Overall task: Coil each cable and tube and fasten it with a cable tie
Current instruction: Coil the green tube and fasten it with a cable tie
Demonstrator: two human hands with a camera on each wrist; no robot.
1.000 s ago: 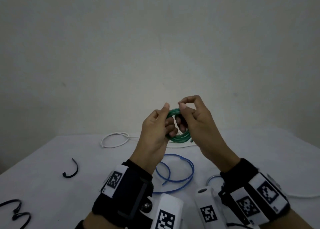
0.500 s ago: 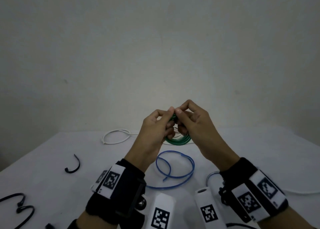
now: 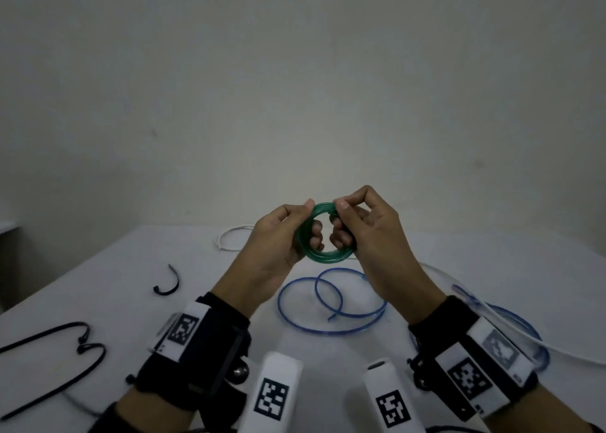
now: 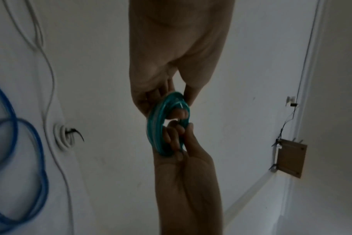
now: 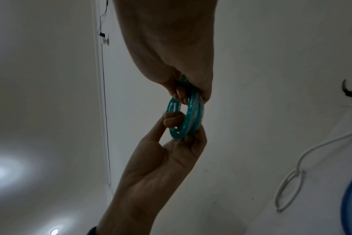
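A green tube coil (image 3: 328, 257) is held up above the white table (image 3: 459, 252), its ring facing me. My left hand (image 3: 310, 222) grips its left side, thumb on top and fingers curled through the ring. My right hand (image 3: 342, 221) pinches the right side the same way. In the left wrist view the green coil (image 4: 161, 127) sits between my left hand (image 4: 179, 136) below and the other hand above. The right wrist view shows the coil (image 5: 193, 114) gripped by my right hand (image 5: 181, 127). No tie is visible on the coil.
A loose blue tube (image 3: 331, 301) lies on the table under my hands. A white cable (image 3: 236, 236) lies behind, and another blue tube (image 3: 528, 331) with a pale cable lies at the right. Black cable ties (image 3: 167, 281) lie at the left. A tied white coil (image 4: 63, 136) shows in the left wrist view.
My fingertips met at the top of the coil half a second ago. Now they have parted a little and the ring faces me, more open.
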